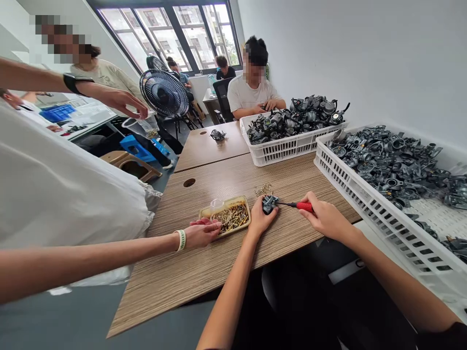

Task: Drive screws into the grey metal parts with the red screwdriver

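My left hand is closed around a small dark metal carburetor part at the table's front. In my right hand is a screwdriver with a red handle; its thin shaft runs left and its tip meets the part. Just behind the part lies a loose pile of small brass pieces. To the left of my left hand stands a shallow plastic box filled with more small brass pieces. A co-worker's hand with a pale wristband reaches to this box's near edge, beside a clear plastic cup.
White baskets of carburetors and dark metal parts stand at the back and right. One carburetor sits on the far tabletop. Another arm with a watch extends from the left. A person sits opposite; a fan stands behind.
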The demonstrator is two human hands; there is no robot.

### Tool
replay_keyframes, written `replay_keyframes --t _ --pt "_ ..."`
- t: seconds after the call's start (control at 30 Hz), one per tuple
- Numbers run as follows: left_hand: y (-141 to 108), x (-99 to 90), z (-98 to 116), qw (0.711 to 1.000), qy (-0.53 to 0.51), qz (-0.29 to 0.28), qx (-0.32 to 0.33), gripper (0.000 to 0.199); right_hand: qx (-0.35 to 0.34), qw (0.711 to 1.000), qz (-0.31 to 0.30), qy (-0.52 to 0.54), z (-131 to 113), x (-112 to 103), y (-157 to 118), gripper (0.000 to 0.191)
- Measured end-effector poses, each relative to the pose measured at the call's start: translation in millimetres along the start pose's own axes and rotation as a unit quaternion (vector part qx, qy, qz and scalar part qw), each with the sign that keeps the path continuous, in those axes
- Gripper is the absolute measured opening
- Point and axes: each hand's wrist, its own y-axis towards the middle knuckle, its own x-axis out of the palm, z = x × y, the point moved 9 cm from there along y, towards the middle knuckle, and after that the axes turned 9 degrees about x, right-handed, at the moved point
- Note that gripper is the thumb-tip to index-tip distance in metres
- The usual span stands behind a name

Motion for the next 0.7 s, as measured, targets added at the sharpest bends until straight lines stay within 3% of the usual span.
replay_keyframes --t 0.2,0.47,0.7 --pt "-0.3 0.4 -2.9 1.000 0.006 0.002 -0.005 0.041 0.070 0.994 0.033 -0.073 9.2 -4.2 2.8 0.020" --pt "0.9 0.5 -2.2 1.000 -0.001 -0.003 0.002 0.041 -0.011 1.000 0.010 -0.010 2.3 -4.7 0.4 0.014" --pt "0.5 1.0 -3.4 1.000 -0.001 0.000 -0.002 0.043 0.077 0.995 0.039 -0.057 15.4 -5.6 5.9 0.020"
